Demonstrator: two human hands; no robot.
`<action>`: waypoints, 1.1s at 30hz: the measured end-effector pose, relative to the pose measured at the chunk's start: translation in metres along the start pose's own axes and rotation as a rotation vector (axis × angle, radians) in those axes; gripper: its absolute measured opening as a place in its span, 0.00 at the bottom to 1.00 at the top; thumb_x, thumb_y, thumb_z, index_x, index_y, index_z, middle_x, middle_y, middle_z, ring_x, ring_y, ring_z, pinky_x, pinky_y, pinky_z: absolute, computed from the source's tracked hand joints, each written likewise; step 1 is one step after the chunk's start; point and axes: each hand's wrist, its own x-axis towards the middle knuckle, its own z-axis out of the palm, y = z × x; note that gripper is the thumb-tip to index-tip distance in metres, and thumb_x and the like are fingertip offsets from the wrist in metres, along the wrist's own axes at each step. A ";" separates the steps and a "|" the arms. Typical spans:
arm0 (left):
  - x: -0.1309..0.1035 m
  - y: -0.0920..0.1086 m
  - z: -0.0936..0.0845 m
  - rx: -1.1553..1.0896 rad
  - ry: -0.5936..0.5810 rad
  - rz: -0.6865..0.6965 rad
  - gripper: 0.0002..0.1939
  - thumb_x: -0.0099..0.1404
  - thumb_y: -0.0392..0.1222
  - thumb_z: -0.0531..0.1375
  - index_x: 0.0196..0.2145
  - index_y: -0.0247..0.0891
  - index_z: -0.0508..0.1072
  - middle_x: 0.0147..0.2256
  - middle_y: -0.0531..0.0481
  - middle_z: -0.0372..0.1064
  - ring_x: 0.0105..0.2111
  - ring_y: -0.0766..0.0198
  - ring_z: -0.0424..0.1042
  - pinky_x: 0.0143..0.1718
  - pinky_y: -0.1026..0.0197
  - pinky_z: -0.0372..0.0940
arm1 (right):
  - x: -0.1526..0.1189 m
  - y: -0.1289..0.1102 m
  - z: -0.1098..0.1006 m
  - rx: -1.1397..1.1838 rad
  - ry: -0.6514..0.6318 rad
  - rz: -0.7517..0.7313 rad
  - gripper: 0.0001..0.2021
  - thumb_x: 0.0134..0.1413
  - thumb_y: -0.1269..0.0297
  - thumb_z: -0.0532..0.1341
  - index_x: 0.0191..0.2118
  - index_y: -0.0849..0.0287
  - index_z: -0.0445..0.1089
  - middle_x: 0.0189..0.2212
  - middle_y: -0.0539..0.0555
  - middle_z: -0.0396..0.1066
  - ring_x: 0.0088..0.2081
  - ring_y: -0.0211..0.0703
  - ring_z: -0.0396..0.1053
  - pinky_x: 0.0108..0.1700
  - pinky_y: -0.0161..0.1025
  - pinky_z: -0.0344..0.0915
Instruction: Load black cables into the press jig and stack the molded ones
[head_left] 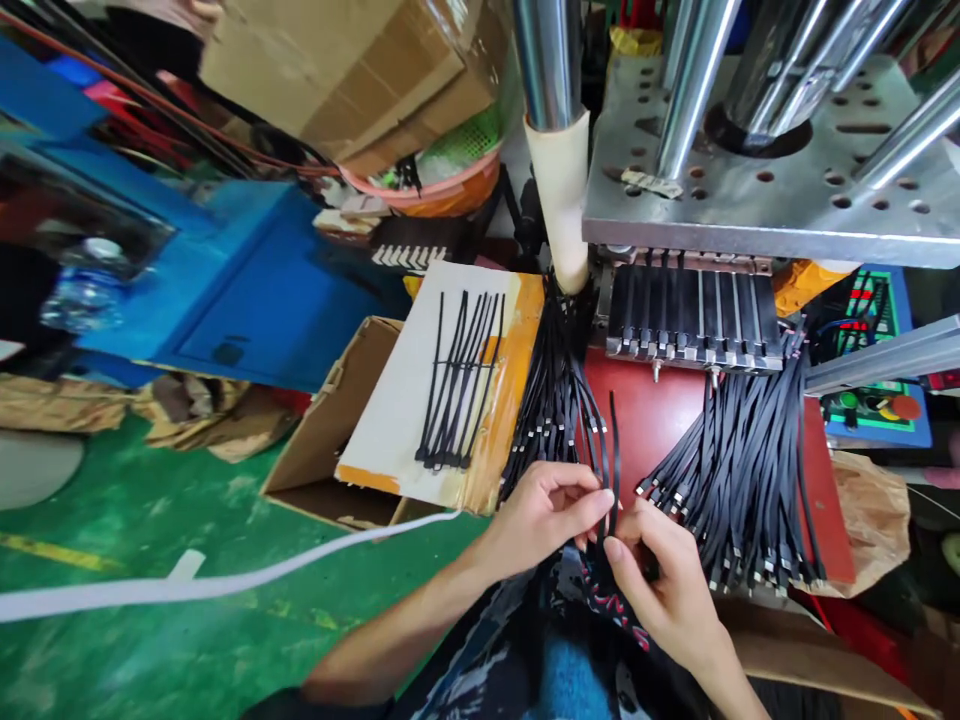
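Close to my body, my left hand [551, 515] pinches a thin black strip [615, 440] that rises upright from between the fingers. My right hand [664, 565] is closed around the lower part of the black strips, just right of the left hand. Behind the left hand lies a pile of black cables [551, 400] with small metal plugs. A larger bundle of flat black cables [742, 480] spreads over the red surface [637, 385] at the right. On a white board [390, 400] at the left, several black pieces [457, 390] lie joined by a crossbar.
A metal press plate [750, 215] with upright steel rods stands over a mould [690, 310] holding black strips. An open cardboard box [322, 450] sits under the board. A white hose [225, 585] crosses at the left. A control box [874, 430] is at the right.
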 end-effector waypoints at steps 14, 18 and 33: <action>0.002 -0.037 0.025 0.658 -0.130 0.225 0.09 0.67 0.38 0.64 0.28 0.38 0.76 0.26 0.54 0.71 0.26 0.66 0.68 0.32 0.62 0.62 | 0.016 0.053 -0.025 0.552 0.316 0.563 0.23 0.61 0.42 0.69 0.31 0.59 0.73 0.20 0.46 0.63 0.21 0.35 0.56 0.25 0.35 0.55; 0.021 -0.006 0.023 0.609 -0.056 0.238 0.08 0.69 0.42 0.66 0.44 0.38 0.80 0.36 0.51 0.76 0.31 0.65 0.73 0.34 0.63 0.66 | 0.016 0.040 -0.024 0.359 0.300 0.453 0.23 0.65 0.46 0.67 0.26 0.58 0.68 0.21 0.46 0.61 0.24 0.36 0.57 0.27 0.36 0.56; 0.052 0.052 0.016 0.181 -0.272 0.291 0.20 0.67 0.58 0.71 0.35 0.35 0.84 0.36 0.46 0.76 0.34 0.63 0.74 0.36 0.63 0.67 | 0.005 0.016 -0.029 0.044 0.188 0.144 0.10 0.71 0.61 0.63 0.37 0.52 0.82 0.32 0.54 0.73 0.35 0.46 0.71 0.38 0.40 0.67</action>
